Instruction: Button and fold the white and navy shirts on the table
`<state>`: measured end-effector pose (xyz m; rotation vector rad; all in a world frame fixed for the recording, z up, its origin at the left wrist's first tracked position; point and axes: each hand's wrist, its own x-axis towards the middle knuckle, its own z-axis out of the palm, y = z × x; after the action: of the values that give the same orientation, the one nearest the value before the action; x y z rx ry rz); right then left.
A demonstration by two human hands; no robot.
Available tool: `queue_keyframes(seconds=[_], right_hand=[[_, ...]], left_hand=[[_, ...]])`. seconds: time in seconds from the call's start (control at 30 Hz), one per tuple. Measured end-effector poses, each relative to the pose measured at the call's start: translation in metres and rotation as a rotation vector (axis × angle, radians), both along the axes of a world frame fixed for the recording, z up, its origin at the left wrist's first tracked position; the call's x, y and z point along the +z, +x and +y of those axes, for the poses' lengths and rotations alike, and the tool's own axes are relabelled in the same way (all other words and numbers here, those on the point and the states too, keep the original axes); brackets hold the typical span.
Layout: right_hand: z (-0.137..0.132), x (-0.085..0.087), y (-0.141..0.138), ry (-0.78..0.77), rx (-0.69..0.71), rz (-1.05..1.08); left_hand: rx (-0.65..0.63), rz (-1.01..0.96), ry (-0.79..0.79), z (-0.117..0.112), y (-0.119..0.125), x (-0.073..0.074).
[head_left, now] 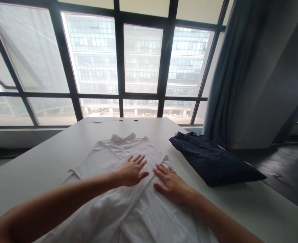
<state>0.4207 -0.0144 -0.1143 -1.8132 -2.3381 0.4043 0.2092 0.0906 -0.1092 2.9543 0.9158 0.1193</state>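
Observation:
A white collared shirt (108, 199) lies spread on the white table, its collar pointing away from me and its lower part running out of view at the bottom. Over the middle of the shirt is my left hand (132, 171), fingers spread; whether its palm presses on the cloth I cannot tell. My right hand (173, 184) rests flat on the shirt's right side, fingers stretched out. Neither hand grips anything. Wrinkles run through the cloth below both hands, and my forearms hide parts of it.
To the right, a folded dark navy garment (212, 158) lies near the edge of the white table (37, 172). A flat white sheet (100, 119) and two dark round holes are at the far end. Beyond stand large windows and a blue-grey curtain (222, 84).

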Motion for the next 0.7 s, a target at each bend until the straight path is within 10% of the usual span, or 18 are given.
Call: queue_keyframes(seconds=[0.27, 0.7], right_hand=[[0.012, -0.010, 0.008, 0.044, -0.030, -0.058], [0.015, -0.010, 0.052, 0.211, -0.409, -0.123]], left_hand=[[0.199, 0.039, -0.181, -0.075, -0.139, -0.012], [0.234, -0.025, -0.142, 0.004, -0.117, -0.016]])
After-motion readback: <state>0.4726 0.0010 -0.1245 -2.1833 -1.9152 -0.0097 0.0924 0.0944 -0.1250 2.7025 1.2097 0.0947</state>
